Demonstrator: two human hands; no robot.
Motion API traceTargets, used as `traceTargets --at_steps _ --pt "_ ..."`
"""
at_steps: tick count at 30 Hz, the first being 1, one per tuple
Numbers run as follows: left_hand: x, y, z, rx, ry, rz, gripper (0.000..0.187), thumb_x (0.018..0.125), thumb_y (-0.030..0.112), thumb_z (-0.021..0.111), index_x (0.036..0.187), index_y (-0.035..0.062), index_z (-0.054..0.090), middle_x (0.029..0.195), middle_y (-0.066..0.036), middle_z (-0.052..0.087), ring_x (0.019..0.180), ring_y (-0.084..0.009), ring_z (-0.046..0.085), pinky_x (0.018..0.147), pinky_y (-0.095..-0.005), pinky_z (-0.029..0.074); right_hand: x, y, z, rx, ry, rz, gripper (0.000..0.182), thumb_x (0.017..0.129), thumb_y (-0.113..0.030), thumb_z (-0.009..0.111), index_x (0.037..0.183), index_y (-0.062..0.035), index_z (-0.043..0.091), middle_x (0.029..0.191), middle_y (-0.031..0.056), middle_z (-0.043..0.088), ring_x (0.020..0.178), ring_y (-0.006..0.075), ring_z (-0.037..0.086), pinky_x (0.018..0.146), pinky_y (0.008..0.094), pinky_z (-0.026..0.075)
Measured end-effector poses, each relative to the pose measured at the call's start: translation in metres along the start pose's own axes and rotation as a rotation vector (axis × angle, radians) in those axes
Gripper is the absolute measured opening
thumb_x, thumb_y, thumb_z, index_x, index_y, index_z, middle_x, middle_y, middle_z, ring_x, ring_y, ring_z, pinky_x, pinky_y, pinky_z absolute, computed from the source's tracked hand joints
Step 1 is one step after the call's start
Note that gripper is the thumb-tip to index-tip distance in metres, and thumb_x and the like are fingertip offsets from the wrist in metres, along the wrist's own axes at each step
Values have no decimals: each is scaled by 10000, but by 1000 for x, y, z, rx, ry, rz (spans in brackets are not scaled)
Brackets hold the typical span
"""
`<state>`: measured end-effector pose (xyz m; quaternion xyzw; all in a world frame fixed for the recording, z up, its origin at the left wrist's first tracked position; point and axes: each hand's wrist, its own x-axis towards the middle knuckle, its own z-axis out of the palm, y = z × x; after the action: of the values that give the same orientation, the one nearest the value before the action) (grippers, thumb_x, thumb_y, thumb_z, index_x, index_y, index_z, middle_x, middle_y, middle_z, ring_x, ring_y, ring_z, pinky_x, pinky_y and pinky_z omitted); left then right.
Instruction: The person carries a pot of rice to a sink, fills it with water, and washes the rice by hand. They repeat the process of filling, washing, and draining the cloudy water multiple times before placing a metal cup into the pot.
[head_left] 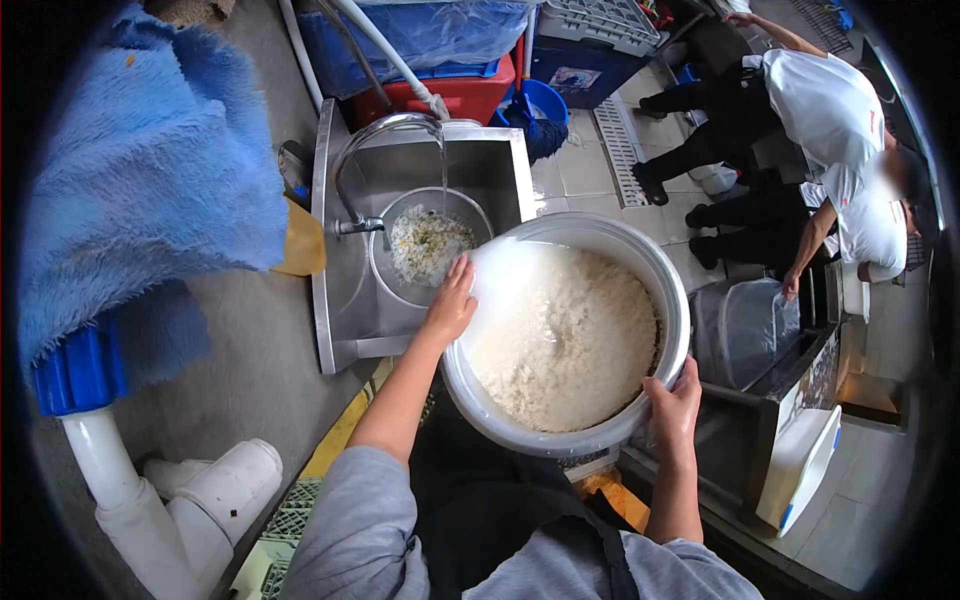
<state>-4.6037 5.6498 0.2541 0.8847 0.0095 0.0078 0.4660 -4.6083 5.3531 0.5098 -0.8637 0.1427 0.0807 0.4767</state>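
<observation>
A big round metal pot [672, 290] full of white rice and cloudy water is tilted toward a steel sink [500, 165]. My left hand [450, 303] rests flat on the pot's rim at its sink side, fingers against the rice. My right hand [674, 407] grips the pot's near rim. In the sink stands a round metal strainer bowl [385, 235] holding some rice bits, under a running curved faucet [380, 130].
A blue fluffy mop head [150, 190] hangs at left above white pipes [190, 500]. Two people in white shirts [830, 110] bend over at the upper right. A plastic-lined bin [745, 325] stands right of the pot. Red and blue crates [450, 90] sit behind the sink.
</observation>
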Motion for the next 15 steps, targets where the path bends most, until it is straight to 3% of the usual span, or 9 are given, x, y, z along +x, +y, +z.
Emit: traceTargets --at_steps 15 --pt "-4 6 0 54 -30 -40 657 790 99 513 1367 -30 226 1458 -202 152 1355 -342 136 1097 -389 181 4 10 1 20 8 -70 450 697 20 529 1135 67 434 945 92 538 858 147 522 780 248 409"
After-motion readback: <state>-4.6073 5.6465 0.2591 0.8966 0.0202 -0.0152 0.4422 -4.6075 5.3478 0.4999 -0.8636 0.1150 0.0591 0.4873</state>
